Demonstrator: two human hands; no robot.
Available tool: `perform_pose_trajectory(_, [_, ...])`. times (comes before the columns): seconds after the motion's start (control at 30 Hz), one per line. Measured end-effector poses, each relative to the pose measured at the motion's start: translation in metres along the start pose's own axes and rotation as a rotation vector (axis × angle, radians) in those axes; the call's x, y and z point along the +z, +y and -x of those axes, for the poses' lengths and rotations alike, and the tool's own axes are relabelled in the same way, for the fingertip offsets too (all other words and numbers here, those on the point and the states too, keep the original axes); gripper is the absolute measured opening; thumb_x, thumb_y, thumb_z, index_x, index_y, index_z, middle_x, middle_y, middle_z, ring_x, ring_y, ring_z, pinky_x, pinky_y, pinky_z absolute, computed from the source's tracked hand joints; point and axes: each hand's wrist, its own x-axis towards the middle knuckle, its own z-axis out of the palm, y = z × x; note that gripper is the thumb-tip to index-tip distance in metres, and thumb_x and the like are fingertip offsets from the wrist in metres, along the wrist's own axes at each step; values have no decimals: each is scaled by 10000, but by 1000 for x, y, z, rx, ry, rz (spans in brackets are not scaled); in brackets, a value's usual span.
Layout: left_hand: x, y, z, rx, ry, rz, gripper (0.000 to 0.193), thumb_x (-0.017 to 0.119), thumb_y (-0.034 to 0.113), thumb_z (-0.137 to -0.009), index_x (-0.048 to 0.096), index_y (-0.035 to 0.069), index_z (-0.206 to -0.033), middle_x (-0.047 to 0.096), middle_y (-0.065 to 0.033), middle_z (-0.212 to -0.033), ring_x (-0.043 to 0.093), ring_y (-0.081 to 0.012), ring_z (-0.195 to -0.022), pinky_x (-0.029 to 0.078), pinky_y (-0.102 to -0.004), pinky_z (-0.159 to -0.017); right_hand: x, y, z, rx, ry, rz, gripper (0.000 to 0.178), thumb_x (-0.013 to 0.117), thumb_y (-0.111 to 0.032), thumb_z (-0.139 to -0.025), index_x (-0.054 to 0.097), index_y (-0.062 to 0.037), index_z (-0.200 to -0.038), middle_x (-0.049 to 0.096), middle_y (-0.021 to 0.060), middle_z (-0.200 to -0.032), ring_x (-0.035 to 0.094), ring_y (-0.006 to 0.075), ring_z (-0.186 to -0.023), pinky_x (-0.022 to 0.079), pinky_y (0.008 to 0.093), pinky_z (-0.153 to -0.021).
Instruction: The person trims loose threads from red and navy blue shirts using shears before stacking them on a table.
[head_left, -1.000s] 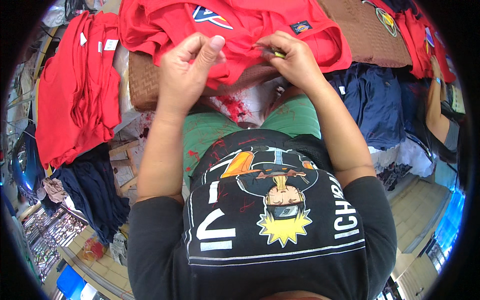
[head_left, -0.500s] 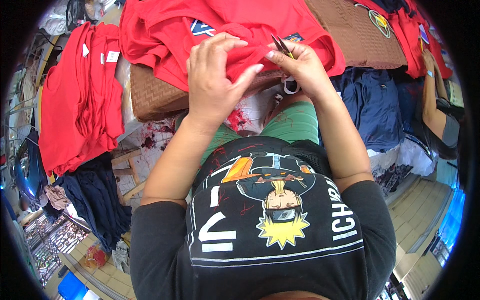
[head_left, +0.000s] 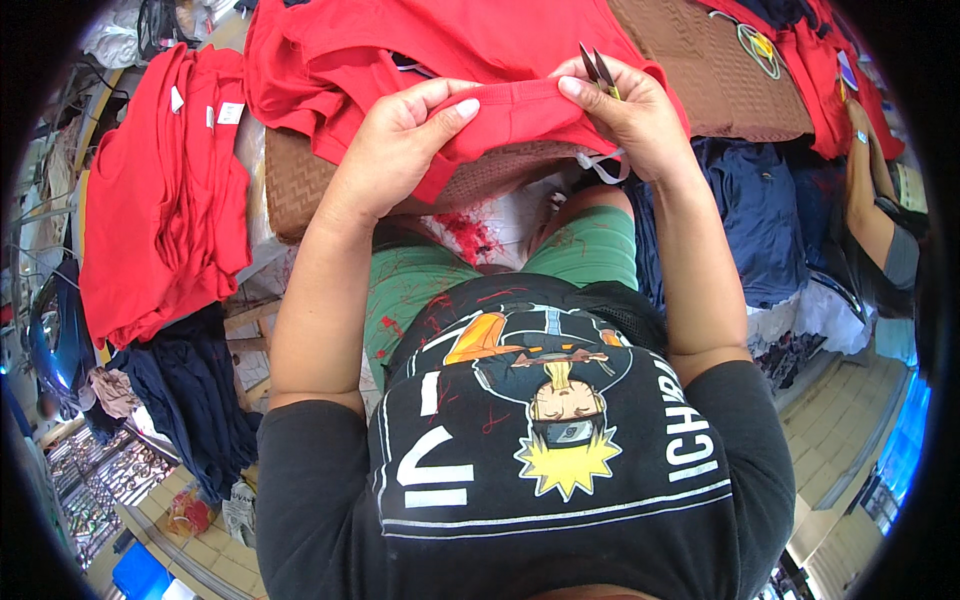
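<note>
A red shirt (head_left: 470,40) lies spread over the brown patterned cushioned surface in front of me, and its ribbed edge is stretched between my two hands. My left hand (head_left: 405,140) pinches one end of that edge between thumb and fingers. The other end is pinched by my right hand (head_left: 640,115). Thread snips (head_left: 597,68) also sit in my right hand, their dark blades pointing up and away from me past the fabric. A white loop (head_left: 605,165) hangs below the right palm.
Red garments (head_left: 165,200) hang in a stack at the left, above dark navy cloth (head_left: 190,390). Navy garments (head_left: 745,215) lie at the right. Another person's arm (head_left: 865,190) reaches toward red cloth there. A coiled cord (head_left: 760,48) rests on the brown cover (head_left: 700,75).
My left hand has closed from an open curl onto the shirt's edge and moved slightly left. My right hand shifted right, and the edge is now stretched between them.
</note>
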Motion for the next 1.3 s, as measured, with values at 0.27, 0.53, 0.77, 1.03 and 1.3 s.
perform_pose_trajectory(0.27, [5,1,1,-5,65,-55,251,589,155,-943,620,-4,-1135,644,-12,-1041,579,-64,-954,453,-219,-884,4,2,-4,-80,-15,91,155,673,-145,-879,665,-58,-1008,592,-71,-770,427,-12,-620,319,165,-550])
perform_pose_trajectory(0.53, [27,-1,3,78,292,-37,215,648,122,-895,661,-19,-1056,679,-11,-925,594,-53,-835,487,-207,-773,34,-14,15,-354,236,418,172,738,-100,-793,692,-8,-931,644,67,-811,626,134,-793,486,262,-743])
perform_pose_trajectory(0.77, [48,1,10,166,392,-231,191,653,52,-883,646,-28,-1056,669,-36,-996,608,-70,-905,483,-204,-818,45,-12,23,-303,303,364,157,723,-87,-802,704,-11,-938,702,110,-874,679,155,-808,519,270,-728])
perform_pose_trajectory(1.03, [52,-5,12,500,507,-722,133,704,73,-800,691,11,-918,701,-133,-830,689,-158,-751,526,-262,-677,46,-9,23,-321,312,530,160,704,-107,-776,682,-21,-908,690,123,-849,687,213,-766,522,298,-685])
perform_pose_trajectory(1.3, [45,-4,10,244,494,-413,158,696,110,-825,698,4,-942,713,-83,-813,646,-75,-741,517,-240,-671,40,-16,27,-78,32,83,171,691,-124,-804,621,-7,-908,641,12,-794,613,113,-746,491,273,-685])
